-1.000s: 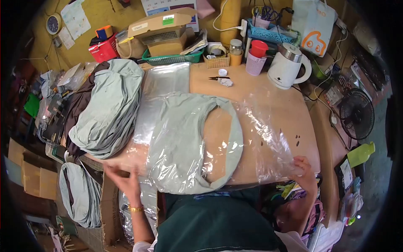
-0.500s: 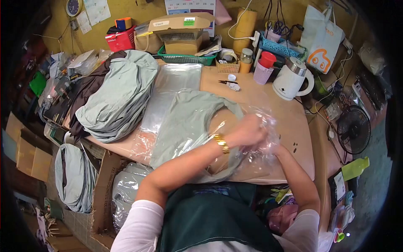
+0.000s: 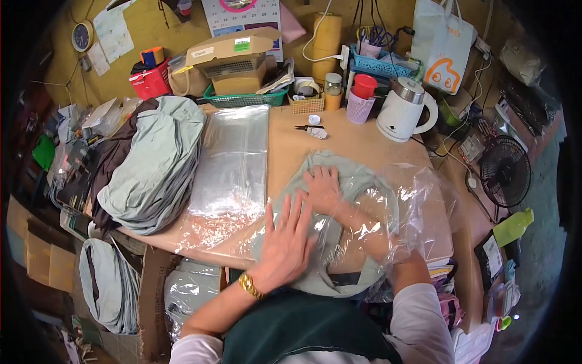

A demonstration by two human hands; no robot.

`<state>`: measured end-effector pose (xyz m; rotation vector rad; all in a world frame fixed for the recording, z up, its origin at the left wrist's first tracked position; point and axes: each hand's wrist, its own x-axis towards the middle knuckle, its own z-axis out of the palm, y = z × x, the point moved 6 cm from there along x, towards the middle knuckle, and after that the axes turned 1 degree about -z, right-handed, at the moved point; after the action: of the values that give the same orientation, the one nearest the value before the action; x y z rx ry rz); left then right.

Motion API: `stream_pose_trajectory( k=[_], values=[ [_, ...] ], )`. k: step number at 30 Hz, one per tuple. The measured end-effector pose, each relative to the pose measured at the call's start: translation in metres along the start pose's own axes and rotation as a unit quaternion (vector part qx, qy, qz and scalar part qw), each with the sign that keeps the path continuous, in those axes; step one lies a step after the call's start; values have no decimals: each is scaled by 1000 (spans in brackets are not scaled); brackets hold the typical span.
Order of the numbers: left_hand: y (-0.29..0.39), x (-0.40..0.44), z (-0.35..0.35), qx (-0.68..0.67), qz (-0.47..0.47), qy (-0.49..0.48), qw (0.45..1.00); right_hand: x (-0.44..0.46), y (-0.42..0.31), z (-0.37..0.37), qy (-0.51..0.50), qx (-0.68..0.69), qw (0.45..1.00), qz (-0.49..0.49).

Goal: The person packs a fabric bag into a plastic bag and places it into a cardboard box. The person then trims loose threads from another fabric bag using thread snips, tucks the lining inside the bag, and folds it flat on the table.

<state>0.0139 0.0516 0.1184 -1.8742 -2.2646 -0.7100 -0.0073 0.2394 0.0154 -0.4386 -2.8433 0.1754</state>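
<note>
A pale green ring-shaped cloth (image 3: 364, 173) lies inside a clear plastic bag (image 3: 424, 200) near the table's front edge. My right hand (image 3: 324, 189) reaches in through the bag's opening, with its forearm under the clear film, and its spread fingers lie on the cloth's upper left part. Outside the bag, my left hand (image 3: 285, 239) lies flat with fingers apart on the left side of the cloth. The cloth's lower edge hangs slightly over the table edge.
Flat clear bags (image 3: 233, 161) lie left of centre, beside a tall pile of green cloths (image 3: 154, 164). A white kettle (image 3: 407, 109), a pink cup (image 3: 359, 106) and small black snips (image 3: 309, 127) stand or lie toward the back. A carton (image 3: 159, 297) of wrapped pieces is below left.
Both hands were together at the bag's right end. Now my right arm is inside the bag, my left hand is back on the left, and the cloth has shifted right.
</note>
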Motion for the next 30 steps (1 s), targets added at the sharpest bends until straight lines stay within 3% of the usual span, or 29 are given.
stream_pose_trajectory(
  k=[2,3,6,11,14,17,20,22,24,26,28,30],
  values=[
    [-12,-26,38,-19,-41,-78,996,0,1,-1,39,-75,996,26],
    [-24,-34,57,38,-63,-91,993,0,5,7,37,-75,996,28],
    [-41,-46,77,19,-60,-98,993,5,16,16,84,-99,991,24],
    [-37,-47,79,53,-40,-137,988,18,17,14,-64,-83,994,-8],
    [-38,-45,80,46,-36,-150,987,16,13,-1,19,-104,994,6],
    [-38,-50,79,18,-33,-157,987,17,25,15,-32,-20,998,49],
    [-46,-52,52,14,-40,-144,989,19,30,19,-31,-1,998,46],
    [-83,-55,10,29,-191,-11,981,22,25,15,-46,-10,998,52],
    [-127,-72,13,-183,-356,9,916,21,21,16,-62,-20,996,59],
    [-146,-78,22,-213,-386,-9,898,21,21,16,-44,-32,996,72],
    [-156,-82,53,-374,-383,-60,843,22,19,14,-55,-29,996,70],
    [-164,-80,60,-381,-364,-102,844,22,20,16,-65,-29,995,76]
  ],
)
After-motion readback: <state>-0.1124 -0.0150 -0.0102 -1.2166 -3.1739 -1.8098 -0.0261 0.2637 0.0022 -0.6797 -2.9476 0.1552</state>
